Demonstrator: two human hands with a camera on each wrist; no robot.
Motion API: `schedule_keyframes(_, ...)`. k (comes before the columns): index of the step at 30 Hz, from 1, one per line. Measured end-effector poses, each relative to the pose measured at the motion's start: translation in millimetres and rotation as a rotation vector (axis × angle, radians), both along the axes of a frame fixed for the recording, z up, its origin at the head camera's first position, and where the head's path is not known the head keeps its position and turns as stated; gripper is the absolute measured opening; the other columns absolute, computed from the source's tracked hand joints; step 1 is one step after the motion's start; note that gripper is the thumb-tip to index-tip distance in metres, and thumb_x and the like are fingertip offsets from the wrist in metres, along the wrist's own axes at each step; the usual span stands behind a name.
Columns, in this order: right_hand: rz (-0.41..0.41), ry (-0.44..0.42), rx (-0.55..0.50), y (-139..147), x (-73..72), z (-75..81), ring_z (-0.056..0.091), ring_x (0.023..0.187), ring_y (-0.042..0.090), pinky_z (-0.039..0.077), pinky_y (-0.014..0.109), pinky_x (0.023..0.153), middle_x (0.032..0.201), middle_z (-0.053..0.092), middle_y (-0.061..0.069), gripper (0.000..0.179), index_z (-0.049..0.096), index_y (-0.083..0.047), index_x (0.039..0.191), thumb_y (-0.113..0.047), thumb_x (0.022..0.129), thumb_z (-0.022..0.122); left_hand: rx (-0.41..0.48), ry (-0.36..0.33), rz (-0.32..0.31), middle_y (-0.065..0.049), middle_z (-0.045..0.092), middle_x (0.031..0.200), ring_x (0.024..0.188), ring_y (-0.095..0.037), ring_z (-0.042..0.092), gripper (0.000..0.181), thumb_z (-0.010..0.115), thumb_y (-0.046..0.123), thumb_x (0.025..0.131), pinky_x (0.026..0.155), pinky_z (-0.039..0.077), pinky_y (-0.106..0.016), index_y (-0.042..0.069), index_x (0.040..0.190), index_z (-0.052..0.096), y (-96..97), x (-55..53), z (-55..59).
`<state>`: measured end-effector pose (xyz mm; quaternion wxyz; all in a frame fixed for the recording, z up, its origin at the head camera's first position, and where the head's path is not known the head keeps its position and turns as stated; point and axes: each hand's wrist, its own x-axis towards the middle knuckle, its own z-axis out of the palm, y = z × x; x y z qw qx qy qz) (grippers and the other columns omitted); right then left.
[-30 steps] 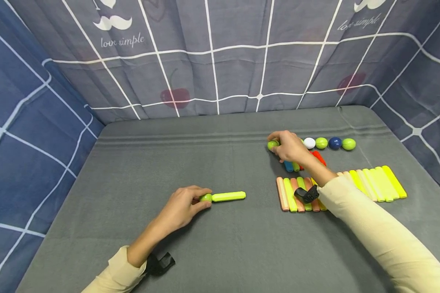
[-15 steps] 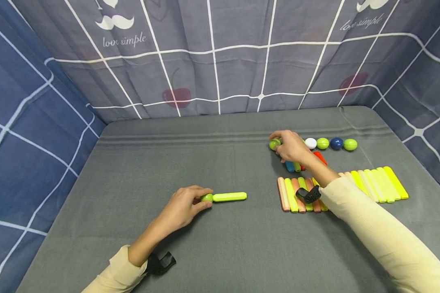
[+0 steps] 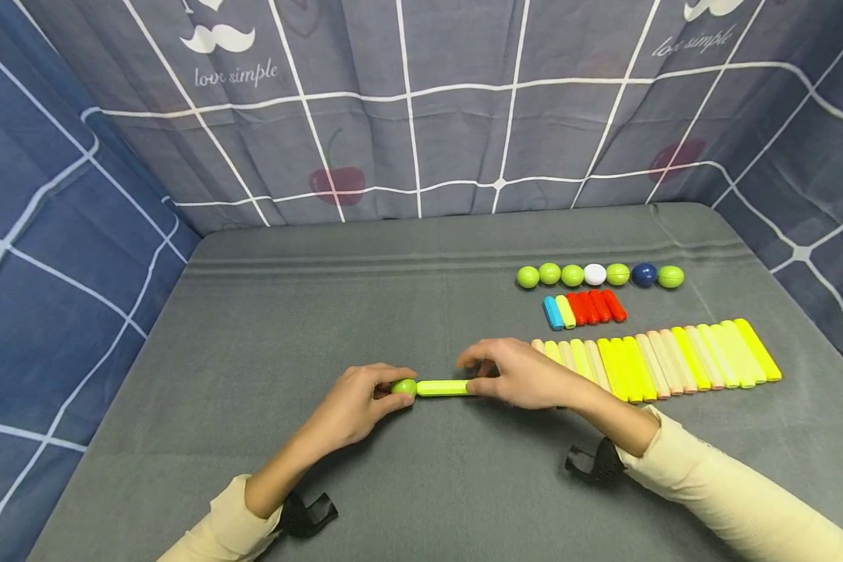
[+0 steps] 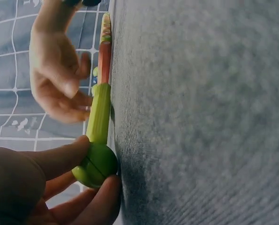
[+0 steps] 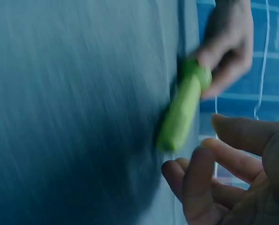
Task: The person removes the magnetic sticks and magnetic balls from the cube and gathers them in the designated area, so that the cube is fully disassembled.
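My left hand (image 3: 354,400) pinches a shiny green ball (image 4: 99,164) between thumb and fingers, low at the grey cloth. A yellow-green ridged stick (image 3: 441,388) extends to the right from the ball, end against it, lying along the cloth. Beside the stick's far end is my right hand (image 3: 523,375), its fingers loosely bent and nothing between them. In the right wrist view, a small gap shows between those fingers (image 5: 198,171) and the stick's blunt end.
At the back right runs a row of several balls, green, white (image 3: 594,275) and navy (image 3: 644,275). Before it lie short sticks, blue (image 3: 553,313), yellow-green and red (image 3: 597,307). A long row of yellow and wood-coloured sticks (image 3: 646,363) lies nearer, partly behind my right hand.
My right hand has left the leftmost green ball in the back row and come forward and left to the stick's end. My left hand, ball and stick have shifted slightly right and nearer.
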<state>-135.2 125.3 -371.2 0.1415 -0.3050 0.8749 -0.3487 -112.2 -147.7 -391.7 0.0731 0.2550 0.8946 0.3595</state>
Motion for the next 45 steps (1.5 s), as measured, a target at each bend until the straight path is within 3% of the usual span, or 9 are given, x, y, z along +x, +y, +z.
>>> schedule_keyframes(2, 0.027, 0.053, 0.035, -6.8, 7.3, -4.0, 0.058, 0.082, 0.008, 0.048, 0.029, 0.072, 0.097, 0.064, -0.006, 0.023, 0.070, -0.010, 0.111, -0.011, 0.088, 0.074, 0.011, -0.011, -0.002, 0.002, 0.068, 0.100, 0.075, -0.007, 0.053, 0.032, 0.074, 0.017, 0.089, 0.066, 0.047, -0.026, 0.008, 0.119, 0.072, -1.8, -1.3, -0.4)
schedule_keyframes(10, 0.017, 0.183, 0.084, -20.4, 14.5, -12.8, 0.054, 0.081, 0.010, 0.047, 0.031, 0.074, 0.094, 0.060, -0.007, 0.027, 0.072, -0.013, 0.106, -0.001, 0.082, 0.076, 0.022, -0.025, -0.016, 0.001, 0.068, 0.099, 0.075, -0.008, 0.054, 0.030, 0.073, 0.018, 0.090, 0.066, 0.047, -0.026, 0.008, 0.119, 0.072, -3.2, -2.6, -0.6)
schedule_keyframes(20, 0.069, 0.105, 0.110, -14.9, 20.1, -7.4, 0.053, 0.078, 0.008, 0.045, 0.030, 0.072, 0.088, 0.060, -0.010, 0.024, 0.071, -0.013, 0.109, -0.003, 0.087, 0.072, 0.000, 0.000, -0.018, -0.002, 0.069, 0.107, 0.077, -0.007, 0.055, 0.030, 0.072, 0.016, 0.091, 0.069, 0.048, -0.027, 0.006, 0.119, 0.071, -1.4, -1.5, 1.6)
schedule_keyframes(24, 0.033, 0.106, 0.108, -0.2, 27.1, -3.3, 0.052, 0.076, 0.006, 0.046, 0.031, 0.072, 0.086, 0.059, -0.011, 0.030, 0.069, -0.013, 0.114, -0.001, 0.086, 0.071, -0.008, 0.018, -0.011, -0.001, 0.068, 0.107, 0.077, -0.008, 0.054, 0.030, 0.072, 0.015, 0.091, 0.070, 0.047, -0.028, 0.006, 0.120, 0.071, -3.7, -1.9, 1.7)
schedule_keyframes(28, -0.033, 0.064, 0.042, 14.7, 32.1, 1.8, 0.054, 0.073, 0.006, 0.046, 0.034, 0.076, 0.084, 0.058, -0.011, 0.046, 0.061, -0.016, 0.130, -0.003, 0.088, 0.071, -0.010, 0.022, -0.007, -0.001, 0.069, 0.108, 0.081, -0.008, 0.056, 0.031, 0.073, 0.015, 0.090, 0.073, 0.049, -0.029, 0.006, 0.119, 0.071, -5.5, -2.5, 0.7)
schedule_keyframes(33, -0.069, 0.025, -0.017, 28.2, 37.7, 4.7, 0.056, 0.085, 0.009, 0.047, 0.030, 0.072, 0.099, 0.061, -0.007, 0.065, 0.042, -0.021, 0.150, -0.003, 0.092, 0.066, -0.012, 0.022, -0.004, -0.001, 0.069, 0.107, 0.081, -0.008, 0.057, 0.031, 0.074, 0.015, 0.089, 0.073, 0.049, -0.029, 0.007, 0.119, 0.071, -6.0, -3.7, -1.0)
schedule_keyframes(37, -0.096, -0.031, -0.087, 40.7, 40.9, 5.6, 0.056, 0.077, 0.012, 0.049, 0.029, 0.062, 0.093, 0.057, -0.001, 0.065, 0.040, -0.022, 0.152, -0.002, 0.094, 0.063, -0.021, 0.017, -0.003, -0.001, 0.068, 0.107, 0.081, -0.008, 0.056, 0.032, 0.074, 0.015, 0.089, 0.072, 0.049, -0.029, 0.007, 0.120, 0.071, -4.7, -3.5, -1.6)
schedule_keyframes(41, -0.175, -0.124, -0.217, 65.7, 42.7, 10.1, 0.059, 0.067, 0.022, 0.051, 0.032, 0.051, 0.089, 0.054, 0.009, 0.060, 0.043, -0.017, 0.148, 0.003, 0.094, 0.060, -0.013, 0.009, -0.006, -0.001, 0.068, 0.108, 0.082, -0.008, 0.056, 0.032, 0.073, 0.016, 0.090, 0.072, 0.049, -0.029, 0.007, 0.121, 0.071, -3.9, -2.8, -2.2)
schedule_keyframes(45, -0.267, -0.086, -0.292, 106.0, 43.6, 14.6, 0.061, 0.063, 0.026, 0.052, 0.034, 0.049, 0.095, 0.054, 0.017, 0.066, 0.036, -0.013, 0.151, 0.009, 0.093, 0.059, -0.009, -0.002, -0.002, 0.000, 0.068, 0.109, 0.083, -0.008, 0.057, 0.032, 0.073, 0.016, 0.090, 0.074, 0.050, -0.030, 0.007, 0.121, 0.070, -6.0, -2.2, -1.8)
